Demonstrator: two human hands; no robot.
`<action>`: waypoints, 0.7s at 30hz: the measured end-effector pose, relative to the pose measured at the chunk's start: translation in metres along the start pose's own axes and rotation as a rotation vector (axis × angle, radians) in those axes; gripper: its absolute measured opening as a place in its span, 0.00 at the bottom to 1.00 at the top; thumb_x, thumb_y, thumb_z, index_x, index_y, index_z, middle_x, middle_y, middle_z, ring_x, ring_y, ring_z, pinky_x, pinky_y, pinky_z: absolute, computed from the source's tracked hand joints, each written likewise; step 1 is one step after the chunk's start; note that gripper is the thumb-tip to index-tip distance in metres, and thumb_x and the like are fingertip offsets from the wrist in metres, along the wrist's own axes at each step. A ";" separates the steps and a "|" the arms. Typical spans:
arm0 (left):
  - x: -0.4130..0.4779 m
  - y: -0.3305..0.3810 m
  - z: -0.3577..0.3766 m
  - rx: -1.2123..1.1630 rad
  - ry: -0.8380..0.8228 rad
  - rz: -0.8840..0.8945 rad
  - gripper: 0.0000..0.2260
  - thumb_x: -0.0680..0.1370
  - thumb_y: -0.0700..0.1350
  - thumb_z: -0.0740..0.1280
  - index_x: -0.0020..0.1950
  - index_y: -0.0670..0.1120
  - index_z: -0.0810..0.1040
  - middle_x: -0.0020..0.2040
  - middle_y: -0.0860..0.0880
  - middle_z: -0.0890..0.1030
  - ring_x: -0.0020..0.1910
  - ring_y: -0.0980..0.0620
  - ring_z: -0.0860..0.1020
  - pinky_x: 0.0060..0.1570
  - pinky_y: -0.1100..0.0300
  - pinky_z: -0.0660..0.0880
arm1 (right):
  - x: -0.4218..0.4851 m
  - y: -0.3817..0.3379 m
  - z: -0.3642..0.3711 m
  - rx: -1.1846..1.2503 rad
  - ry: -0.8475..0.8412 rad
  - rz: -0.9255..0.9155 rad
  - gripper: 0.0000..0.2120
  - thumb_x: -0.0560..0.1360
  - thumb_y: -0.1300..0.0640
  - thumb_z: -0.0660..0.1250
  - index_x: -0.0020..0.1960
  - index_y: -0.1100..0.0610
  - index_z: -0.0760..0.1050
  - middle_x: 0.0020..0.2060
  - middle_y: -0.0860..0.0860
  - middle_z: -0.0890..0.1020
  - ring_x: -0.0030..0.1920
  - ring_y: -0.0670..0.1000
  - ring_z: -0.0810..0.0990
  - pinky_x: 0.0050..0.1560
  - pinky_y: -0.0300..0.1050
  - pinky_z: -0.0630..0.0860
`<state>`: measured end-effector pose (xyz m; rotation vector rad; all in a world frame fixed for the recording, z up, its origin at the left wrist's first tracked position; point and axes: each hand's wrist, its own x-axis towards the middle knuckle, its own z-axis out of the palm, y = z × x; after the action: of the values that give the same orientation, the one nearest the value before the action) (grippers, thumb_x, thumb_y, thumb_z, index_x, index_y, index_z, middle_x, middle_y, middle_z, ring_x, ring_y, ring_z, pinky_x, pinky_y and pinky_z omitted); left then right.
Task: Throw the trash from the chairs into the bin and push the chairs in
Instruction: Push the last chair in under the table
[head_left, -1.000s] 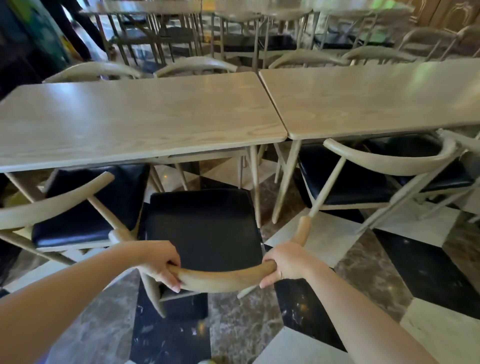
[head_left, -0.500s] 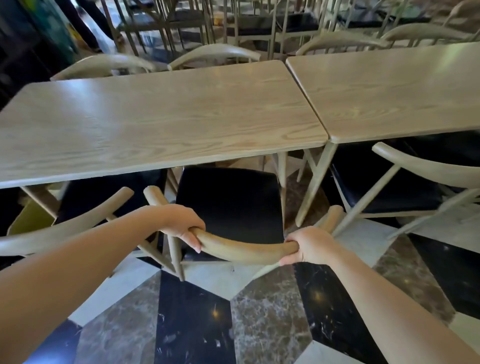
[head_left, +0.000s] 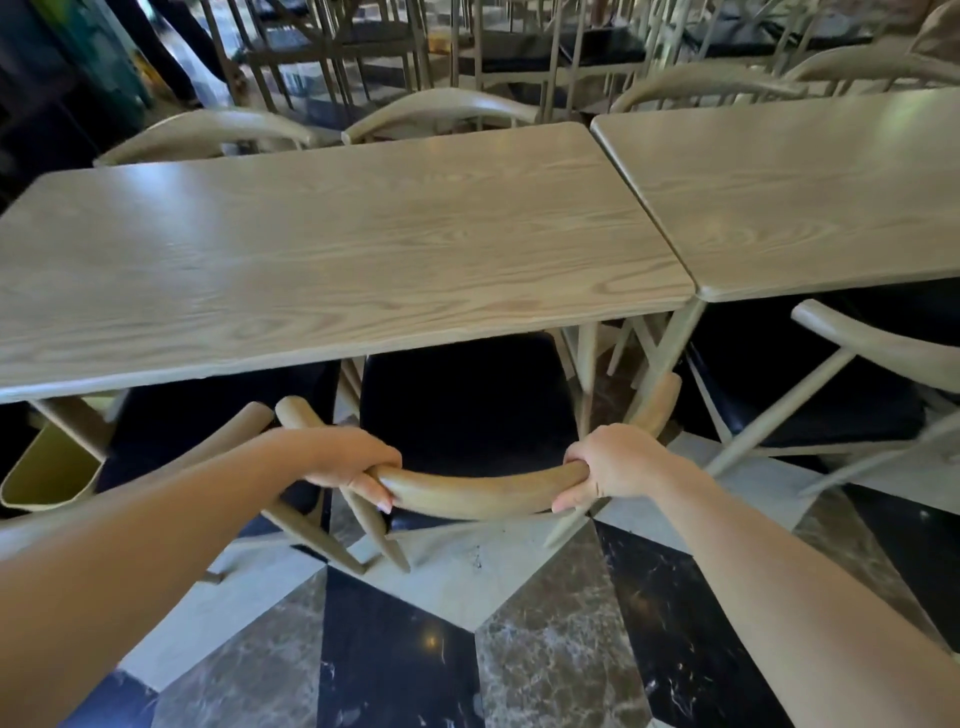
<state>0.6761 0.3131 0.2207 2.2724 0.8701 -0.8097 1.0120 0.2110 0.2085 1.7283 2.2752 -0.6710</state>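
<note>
While both arms reach forward, the left hand (head_left: 349, 460) and the right hand (head_left: 613, 462) are each wrapped tight around the curved wooden backrest (head_left: 483, 491) of the chair (head_left: 467, 415), one near each end of the bow. Its black seat sits partly under the near edge of the counter (head_left: 332, 260), with the front of the seat hidden beneath the top and the rear part and backrest out over the floor (head_left: 519, 649). A counter leg (head_left: 587, 374) stands just beside the seat's right edge, and the backrest's right tip lies close to the slanted leg of the second counter (head_left: 810, 192), whose top butts against the first with only a thin seam between them. To the left, a neighbouring chair (head_left: 218, 441) stands close, its arm tip nearly touching the left tip of the held backrest. A yellowish bin (head_left: 47, 473) sits at the far left, partly under the counter. To the right, another chair (head_left: 857, 364) is tucked under the second counter with a gap of open floor between it and the held chair. Behind the person's arms the patterned marble floor is open. No trash shows on the visible seat.
</note>
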 end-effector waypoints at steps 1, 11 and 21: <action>0.003 -0.003 0.005 -0.014 0.000 -0.001 0.18 0.71 0.67 0.65 0.53 0.57 0.72 0.47 0.54 0.78 0.46 0.53 0.76 0.49 0.56 0.73 | 0.004 0.001 0.000 -0.017 0.005 -0.011 0.35 0.61 0.22 0.60 0.47 0.52 0.77 0.35 0.48 0.80 0.37 0.50 0.78 0.34 0.42 0.70; 0.032 -0.016 -0.019 -0.056 0.063 0.027 0.18 0.72 0.63 0.66 0.55 0.53 0.74 0.46 0.53 0.79 0.44 0.54 0.76 0.47 0.59 0.72 | 0.034 0.025 -0.019 -0.022 -0.036 0.020 0.34 0.60 0.22 0.61 0.47 0.51 0.77 0.36 0.49 0.81 0.38 0.51 0.79 0.41 0.47 0.76; 0.041 -0.014 -0.025 -0.074 0.053 0.010 0.21 0.70 0.66 0.67 0.54 0.54 0.74 0.47 0.53 0.79 0.45 0.53 0.76 0.47 0.59 0.72 | 0.042 0.042 -0.023 -0.106 -0.007 -0.082 0.33 0.62 0.22 0.58 0.44 0.50 0.77 0.33 0.46 0.80 0.34 0.47 0.78 0.36 0.43 0.72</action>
<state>0.6991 0.3538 0.2044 2.2407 0.8974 -0.7045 1.0423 0.2669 0.2006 1.5904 2.3422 -0.5599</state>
